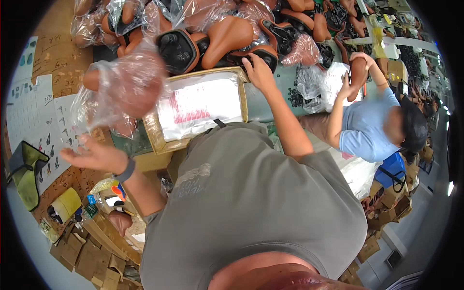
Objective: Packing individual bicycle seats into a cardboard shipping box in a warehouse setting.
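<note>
Green worktop (285,81), bagged brown saddle (140,79) between the hands (99,155) (260,73), nearer the left.

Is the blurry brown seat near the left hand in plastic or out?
In: clear, crinkly plastic shows around most of the brown seat.

The left arm (146,194) reaches out to the side, the left hand (94,155) loose with fingers apart (a little blurred). The right arm (290,123) stretches forward and slants inward, the right hand (259,72) ending it with fingers lightly bent.
</note>
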{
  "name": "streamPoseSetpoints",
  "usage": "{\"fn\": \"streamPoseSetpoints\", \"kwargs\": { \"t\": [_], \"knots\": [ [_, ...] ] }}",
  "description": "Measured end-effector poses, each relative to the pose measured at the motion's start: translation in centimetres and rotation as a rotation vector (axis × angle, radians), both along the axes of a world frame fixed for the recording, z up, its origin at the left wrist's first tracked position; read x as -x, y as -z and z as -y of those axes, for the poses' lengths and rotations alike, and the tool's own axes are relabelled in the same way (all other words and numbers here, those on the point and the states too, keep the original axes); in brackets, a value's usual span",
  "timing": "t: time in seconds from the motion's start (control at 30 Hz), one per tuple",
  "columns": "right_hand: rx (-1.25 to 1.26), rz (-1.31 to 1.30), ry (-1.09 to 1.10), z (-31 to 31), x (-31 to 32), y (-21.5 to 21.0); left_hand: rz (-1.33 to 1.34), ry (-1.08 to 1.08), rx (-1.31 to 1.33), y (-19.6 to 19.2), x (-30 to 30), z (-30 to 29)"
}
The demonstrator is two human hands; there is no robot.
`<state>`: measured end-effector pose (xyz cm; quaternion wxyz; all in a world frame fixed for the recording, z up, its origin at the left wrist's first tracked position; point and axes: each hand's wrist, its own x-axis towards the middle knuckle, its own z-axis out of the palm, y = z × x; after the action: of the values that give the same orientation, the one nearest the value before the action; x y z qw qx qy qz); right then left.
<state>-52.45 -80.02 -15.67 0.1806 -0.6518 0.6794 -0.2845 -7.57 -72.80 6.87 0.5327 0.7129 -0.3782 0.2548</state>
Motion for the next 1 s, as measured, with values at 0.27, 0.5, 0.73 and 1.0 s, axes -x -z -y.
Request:
{"fn": "streamPoseSetpoints", "kwargs": {
  "t": [0.27,0.5,0.73,1.0],
  "knots": [
    [-0.502,1.076,0.566,-9.8,14.9,11.7,-0.606,1.268,-1.049,25.9,20.8,-1.5],
    [-0.939,1.606,0.37,-25.3,14.5,7.2,-0.148,1.091,-1.247,39.0,25.4,-3.8],
    [-0.79,-0.196,0.458,-30.1,7.3,7.5,0.039,0.989,-1.145,37.6,27.9,-6.5],
    [-0.752,1.462,0.339,-31.4,9.6,-1.3,-0.669,0.935,-0.961,40.2,21.7,-7.1]
  ]
}}
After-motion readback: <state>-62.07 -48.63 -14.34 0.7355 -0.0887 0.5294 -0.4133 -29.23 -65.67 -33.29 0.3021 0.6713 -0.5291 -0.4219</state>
